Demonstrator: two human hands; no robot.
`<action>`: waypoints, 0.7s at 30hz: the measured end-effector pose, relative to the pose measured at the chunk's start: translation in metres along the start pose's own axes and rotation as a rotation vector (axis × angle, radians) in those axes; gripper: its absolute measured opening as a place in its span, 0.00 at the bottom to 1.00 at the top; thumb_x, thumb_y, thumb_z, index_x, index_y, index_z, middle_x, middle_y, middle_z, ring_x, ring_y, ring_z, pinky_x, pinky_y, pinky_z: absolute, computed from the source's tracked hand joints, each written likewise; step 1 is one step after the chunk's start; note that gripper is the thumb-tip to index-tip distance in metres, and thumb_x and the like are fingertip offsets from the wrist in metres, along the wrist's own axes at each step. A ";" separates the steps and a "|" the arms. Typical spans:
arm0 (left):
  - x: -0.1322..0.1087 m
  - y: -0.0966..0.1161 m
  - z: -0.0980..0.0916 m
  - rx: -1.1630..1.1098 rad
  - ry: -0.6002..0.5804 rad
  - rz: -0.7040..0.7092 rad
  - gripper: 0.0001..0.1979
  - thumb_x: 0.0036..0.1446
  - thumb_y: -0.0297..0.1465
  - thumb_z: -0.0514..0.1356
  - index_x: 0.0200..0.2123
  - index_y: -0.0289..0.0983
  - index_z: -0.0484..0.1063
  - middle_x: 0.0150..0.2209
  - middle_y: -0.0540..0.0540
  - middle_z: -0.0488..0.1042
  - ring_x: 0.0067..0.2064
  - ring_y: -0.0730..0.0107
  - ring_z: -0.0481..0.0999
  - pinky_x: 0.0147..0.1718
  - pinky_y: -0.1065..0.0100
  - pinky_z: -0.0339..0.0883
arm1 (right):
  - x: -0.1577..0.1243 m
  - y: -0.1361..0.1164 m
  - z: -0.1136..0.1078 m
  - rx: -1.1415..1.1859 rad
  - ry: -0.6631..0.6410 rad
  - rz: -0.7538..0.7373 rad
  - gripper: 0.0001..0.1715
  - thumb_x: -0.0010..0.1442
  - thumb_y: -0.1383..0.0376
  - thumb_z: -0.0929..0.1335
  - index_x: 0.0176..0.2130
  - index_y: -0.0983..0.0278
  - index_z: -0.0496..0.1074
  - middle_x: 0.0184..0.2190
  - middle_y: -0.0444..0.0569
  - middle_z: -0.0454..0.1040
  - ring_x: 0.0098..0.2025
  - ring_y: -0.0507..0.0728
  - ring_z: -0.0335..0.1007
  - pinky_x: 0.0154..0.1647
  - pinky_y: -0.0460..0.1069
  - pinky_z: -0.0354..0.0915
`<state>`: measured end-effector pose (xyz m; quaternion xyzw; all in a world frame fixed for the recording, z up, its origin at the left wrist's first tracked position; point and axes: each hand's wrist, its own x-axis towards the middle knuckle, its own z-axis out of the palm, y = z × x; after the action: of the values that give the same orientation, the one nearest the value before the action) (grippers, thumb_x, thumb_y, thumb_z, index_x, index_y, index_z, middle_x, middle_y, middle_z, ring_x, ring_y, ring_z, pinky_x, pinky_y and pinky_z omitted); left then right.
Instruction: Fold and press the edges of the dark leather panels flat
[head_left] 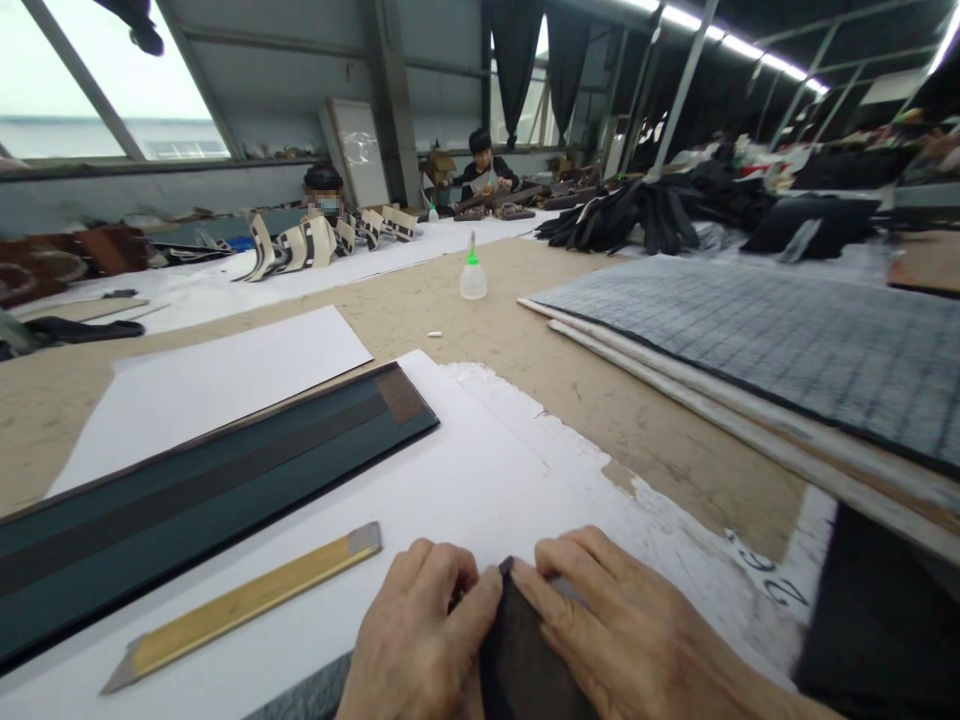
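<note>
My left hand (416, 640) and my right hand (637, 640) lie side by side at the bottom edge. Both press with curled fingers on a small dark piece of fabric (525, 660) that shows between them. The fabric rests on a white sheet of paper (480, 470). To the left of my left hand a yellow ruler with metal tips (244, 603) lies flat on the paper. Beyond it stretches a long dark green strip with a darker band (202, 490).
A checked grey cloth on stacked white boards (750, 340) fills the right. A glue bottle with a green tip (473, 272) stands mid-table. Another white sheet (217, 385) lies at left. Two people work at the far end (484, 170), near black fabric piles (645, 215).
</note>
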<state>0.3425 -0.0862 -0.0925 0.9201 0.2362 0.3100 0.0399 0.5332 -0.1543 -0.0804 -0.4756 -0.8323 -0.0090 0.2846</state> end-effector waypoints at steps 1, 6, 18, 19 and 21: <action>0.000 0.001 0.000 0.006 -0.007 0.004 0.14 0.61 0.21 0.46 0.46 0.35 0.66 0.33 0.45 0.65 0.32 0.67 0.63 0.27 0.69 0.61 | 0.000 0.000 -0.001 -0.001 0.009 0.003 0.20 0.58 0.75 0.58 0.47 0.72 0.69 0.38 0.56 0.69 0.39 0.60 0.62 0.37 0.55 0.66; -0.002 0.003 0.001 0.004 -0.044 0.012 0.16 0.61 0.20 0.46 0.50 0.34 0.63 0.34 0.44 0.64 0.33 0.67 0.62 0.27 0.69 0.62 | 0.003 0.000 -0.006 0.074 0.023 0.043 0.17 0.59 0.77 0.58 0.45 0.69 0.69 0.37 0.54 0.68 0.39 0.57 0.62 0.39 0.52 0.66; -0.003 0.004 0.018 0.143 0.063 0.082 0.20 0.62 0.22 0.37 0.46 0.31 0.65 0.33 0.43 0.63 0.31 0.64 0.60 0.26 0.64 0.59 | -0.003 0.004 0.001 -0.023 0.032 -0.039 0.23 0.60 0.73 0.56 0.53 0.72 0.65 0.40 0.58 0.68 0.39 0.60 0.62 0.39 0.56 0.66; -0.003 0.004 0.020 0.136 0.071 0.086 0.20 0.62 0.22 0.36 0.46 0.31 0.65 0.33 0.43 0.63 0.31 0.64 0.60 0.26 0.64 0.59 | -0.003 0.003 0.001 -0.049 0.027 -0.043 0.25 0.59 0.73 0.55 0.53 0.72 0.65 0.41 0.59 0.68 0.40 0.60 0.63 0.39 0.56 0.66; -0.003 0.002 0.020 0.125 0.055 0.085 0.20 0.63 0.23 0.36 0.46 0.31 0.65 0.33 0.43 0.63 0.31 0.64 0.61 0.26 0.64 0.60 | -0.003 0.001 0.000 -0.084 0.013 -0.025 0.26 0.57 0.74 0.55 0.53 0.72 0.66 0.41 0.58 0.69 0.40 0.61 0.63 0.39 0.57 0.66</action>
<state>0.3526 -0.0884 -0.1096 0.9212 0.2167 0.3211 -0.0372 0.5353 -0.1562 -0.0822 -0.4765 -0.8352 -0.0508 0.2697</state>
